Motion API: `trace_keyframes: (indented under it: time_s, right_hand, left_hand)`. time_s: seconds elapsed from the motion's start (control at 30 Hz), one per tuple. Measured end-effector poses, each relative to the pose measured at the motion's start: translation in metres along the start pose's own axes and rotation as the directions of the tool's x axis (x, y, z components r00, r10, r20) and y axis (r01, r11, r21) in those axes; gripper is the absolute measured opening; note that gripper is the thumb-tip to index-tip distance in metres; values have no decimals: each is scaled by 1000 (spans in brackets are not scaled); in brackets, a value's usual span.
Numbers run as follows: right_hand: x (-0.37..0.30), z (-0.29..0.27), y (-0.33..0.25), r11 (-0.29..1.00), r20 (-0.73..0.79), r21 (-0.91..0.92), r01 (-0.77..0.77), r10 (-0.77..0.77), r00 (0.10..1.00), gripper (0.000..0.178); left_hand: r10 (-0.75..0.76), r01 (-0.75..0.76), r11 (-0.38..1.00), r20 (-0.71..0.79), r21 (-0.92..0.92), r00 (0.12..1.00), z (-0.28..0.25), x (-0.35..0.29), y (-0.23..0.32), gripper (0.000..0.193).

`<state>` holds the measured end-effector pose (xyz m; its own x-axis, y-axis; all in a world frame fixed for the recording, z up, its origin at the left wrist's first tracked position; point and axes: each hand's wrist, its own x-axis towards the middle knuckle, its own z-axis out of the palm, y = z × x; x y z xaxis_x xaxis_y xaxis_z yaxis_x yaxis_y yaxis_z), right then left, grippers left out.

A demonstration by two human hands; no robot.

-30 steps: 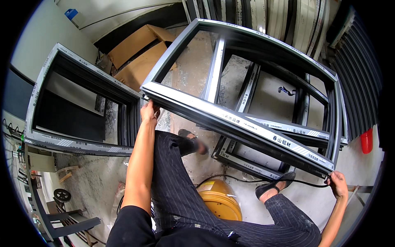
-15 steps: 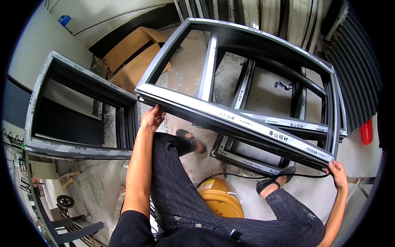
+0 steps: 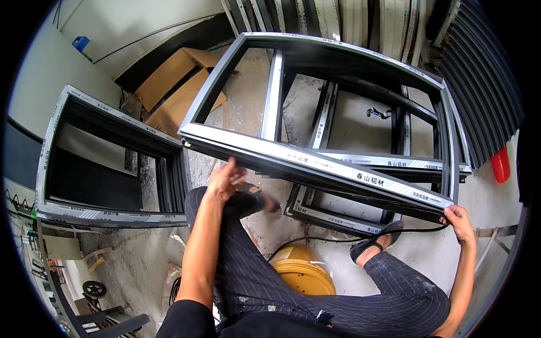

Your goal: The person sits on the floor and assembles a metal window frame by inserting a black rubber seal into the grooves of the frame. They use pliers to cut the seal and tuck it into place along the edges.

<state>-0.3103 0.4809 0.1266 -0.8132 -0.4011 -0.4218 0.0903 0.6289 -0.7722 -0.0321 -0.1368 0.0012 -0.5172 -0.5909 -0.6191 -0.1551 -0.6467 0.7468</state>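
A large window frame point(image 3: 315, 160), black with pale protective film on its faces, lies tilted across other frames in front of me. At its near right corner my right hand point(image 3: 461, 225) is closed, thumb and fingers pinching the end of a thin black rubber strip point(image 3: 414, 230) against the edge. That strip trails left behind my foot toward the yellow bucket point(image 3: 304, 269). My left hand point(image 3: 226, 179) is just below the frame's near rail, left of its middle. Motion smears its fingers, and whether they touch the rail is unclear.
Another film-covered frame point(image 3: 112, 217) stands at the left. Beneath the large frame lie stacked frames point(image 3: 332, 221) with a small blue-black tool point(image 3: 378, 113) showing through. Cardboard point(image 3: 186, 96), upright profiles point(image 3: 327, 19), dark corrugated panels point(image 3: 479, 84) and a red container point(image 3: 500, 165) are farther out.
My left hand has left the frame's near left corner and shifted right along the rail. The right hand stays at the right corner with the strip. The whole view has shifted slightly.
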Motion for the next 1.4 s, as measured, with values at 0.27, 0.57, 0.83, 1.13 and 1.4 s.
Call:
trace_keyframes:
  time_s: [0.27,0.57,0.83,1.13,1.4]
  right_hand:
    - [-5,6,0,1000,12,21,-8,8,1000,26]
    - [-15,6,-16,998,30,-24,56,-55,998,27]
    - [-13,15,-12,891,-63,-434,131,-176,982,21]
    - [-14,21,-22,833,-35,-523,183,-236,971,22]
    - [-10,15,-2,891,-50,-434,133,-171,984,19]
  left_hand:
    - [65,-66,997,37,44,997,36,-17,-26,42]
    - [86,-87,996,48,17,995,67,-33,-62,39]
    - [76,-81,996,93,47,993,94,-48,-85,38]
    - [-18,32,998,288,-47,957,128,-46,-126,40]
    - [8,-18,999,196,46,981,82,-29,-81,34]
